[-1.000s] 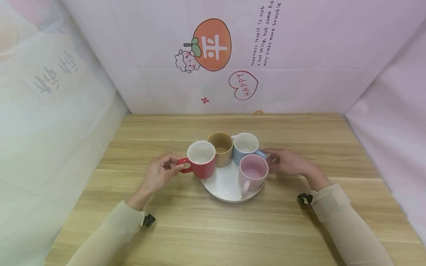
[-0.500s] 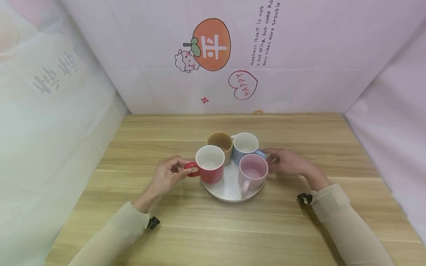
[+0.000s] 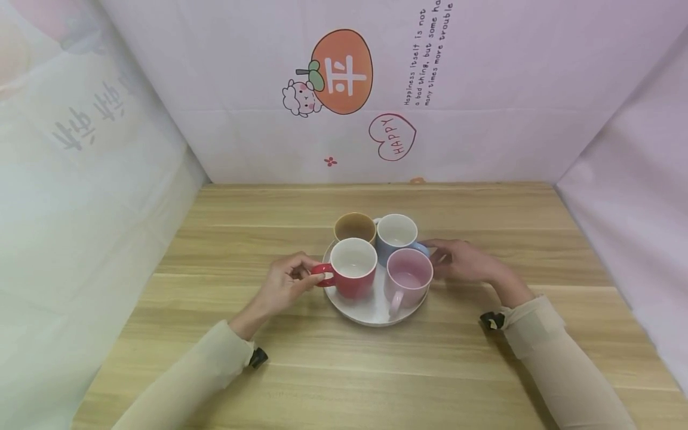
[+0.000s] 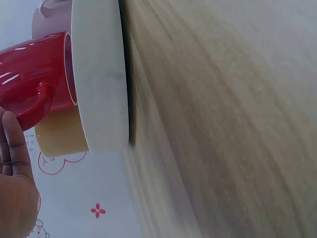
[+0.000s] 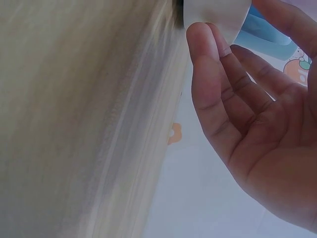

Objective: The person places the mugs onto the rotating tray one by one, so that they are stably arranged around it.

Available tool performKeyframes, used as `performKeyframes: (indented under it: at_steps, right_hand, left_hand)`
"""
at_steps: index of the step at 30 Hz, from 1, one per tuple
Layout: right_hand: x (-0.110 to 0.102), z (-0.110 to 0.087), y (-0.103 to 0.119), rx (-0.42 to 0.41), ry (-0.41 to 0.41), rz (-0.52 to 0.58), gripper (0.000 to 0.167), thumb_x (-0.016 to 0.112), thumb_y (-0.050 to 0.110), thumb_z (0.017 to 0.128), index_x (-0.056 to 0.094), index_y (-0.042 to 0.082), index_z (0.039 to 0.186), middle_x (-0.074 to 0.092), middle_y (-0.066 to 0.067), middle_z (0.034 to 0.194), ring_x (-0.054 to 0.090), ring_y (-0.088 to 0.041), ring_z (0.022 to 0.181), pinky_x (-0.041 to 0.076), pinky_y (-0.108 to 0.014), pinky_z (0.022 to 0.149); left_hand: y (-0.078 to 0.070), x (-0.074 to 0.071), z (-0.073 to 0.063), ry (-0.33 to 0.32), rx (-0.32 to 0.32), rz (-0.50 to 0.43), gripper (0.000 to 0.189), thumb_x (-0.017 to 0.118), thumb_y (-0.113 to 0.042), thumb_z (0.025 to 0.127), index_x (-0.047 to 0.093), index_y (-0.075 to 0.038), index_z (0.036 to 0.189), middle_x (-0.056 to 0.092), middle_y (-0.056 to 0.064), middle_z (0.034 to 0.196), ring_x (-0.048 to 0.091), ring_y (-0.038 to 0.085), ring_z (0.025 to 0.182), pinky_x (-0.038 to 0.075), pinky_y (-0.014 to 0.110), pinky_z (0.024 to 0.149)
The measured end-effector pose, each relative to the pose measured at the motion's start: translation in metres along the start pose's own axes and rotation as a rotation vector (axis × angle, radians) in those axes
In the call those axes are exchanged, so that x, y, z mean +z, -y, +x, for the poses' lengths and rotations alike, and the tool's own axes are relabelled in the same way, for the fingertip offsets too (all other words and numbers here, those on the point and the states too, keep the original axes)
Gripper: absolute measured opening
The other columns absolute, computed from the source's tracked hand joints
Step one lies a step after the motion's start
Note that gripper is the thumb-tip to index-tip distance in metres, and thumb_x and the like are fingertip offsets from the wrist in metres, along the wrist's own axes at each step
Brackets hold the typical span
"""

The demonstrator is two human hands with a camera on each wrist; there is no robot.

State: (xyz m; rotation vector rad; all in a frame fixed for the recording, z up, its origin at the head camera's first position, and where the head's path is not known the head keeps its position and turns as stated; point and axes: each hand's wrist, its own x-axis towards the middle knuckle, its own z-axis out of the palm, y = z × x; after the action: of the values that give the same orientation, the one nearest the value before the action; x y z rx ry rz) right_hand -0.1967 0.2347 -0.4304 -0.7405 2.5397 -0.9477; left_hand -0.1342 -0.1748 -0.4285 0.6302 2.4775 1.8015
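Note:
In the head view, my left hand (image 3: 289,283) pinches the handle of a red mug (image 3: 355,283) with a white inside. The mug is upright over the left front of a round white tray (image 3: 371,316); whether its base touches the tray is hard to tell. On the tray stand a tan mug (image 3: 355,226) behind it, a light blue mug (image 3: 389,254) at the back right and a pink mug (image 3: 407,292) at the right. My right hand (image 3: 466,261) is at the tray's right rim, beside the blue mug's handle, its fingers loosely bent and gripping nothing visible.
The tray sits mid-way on a wood-grain table (image 3: 344,382). Printed white cloth (image 3: 242,131) walls off the back and both sides. In the left wrist view, the tray's thick side (image 4: 101,79) stands up from the table.
My left hand has carried the red mug to the right and slightly toward me, further over the tray, now in front of the tan mug. My right hand and the other mugs stay put.

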Motion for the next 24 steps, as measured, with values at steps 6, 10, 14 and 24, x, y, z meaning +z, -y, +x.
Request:
performKeyframes:
  at_steps: [6,10,14,24]
  right_hand:
    - [-0.001,-0.001,0.003,0.003,0.016,0.015,0.067,0.077,0.013,0.086,0.049,0.014,0.146,0.074,-0.01,0.108,0.071,-0.025,0.1,0.06,-0.041,0.086]
    - [0.0,-0.001,0.002,0.007,0.017,0.015,0.068,0.077,0.012,0.086,0.048,0.014,0.147,0.074,-0.01,0.108,0.071,-0.024,0.1,0.06,-0.04,0.086]
    - [0.0,-0.001,0.002,0.008,0.01,0.011,0.067,0.077,0.012,0.086,0.049,0.015,0.147,0.074,-0.009,0.107,0.071,-0.023,0.099,0.06,-0.039,0.085]
    - [-0.001,-0.001,0.002,0.003,0.011,0.014,0.067,0.077,0.013,0.086,0.049,0.014,0.146,0.074,-0.01,0.107,0.072,-0.024,0.098,0.06,-0.038,0.084]
  left_hand:
    - [0.004,0.009,0.001,-0.004,-0.043,0.024,0.011,0.077,-0.007,0.086,0.071,-0.008,0.095,0.069,0.009,0.082,0.057,0.008,0.062,0.042,0.019,0.054]
    - [0.008,0.015,0.002,-0.002,-0.035,0.045,0.011,0.075,-0.001,0.085,0.07,-0.004,0.095,0.068,0.012,0.081,0.056,0.005,0.061,0.039,0.018,0.053]
    - [0.012,0.017,0.002,0.015,-0.034,0.03,0.011,0.074,0.0,0.086,0.07,-0.003,0.096,0.068,0.014,0.079,0.055,0.005,0.06,0.038,0.018,0.052]
    - [0.016,0.016,0.004,0.069,-0.039,0.039,0.011,0.078,-0.016,0.087,0.073,-0.014,0.096,0.069,0.005,0.082,0.057,0.011,0.063,0.041,0.019,0.052]
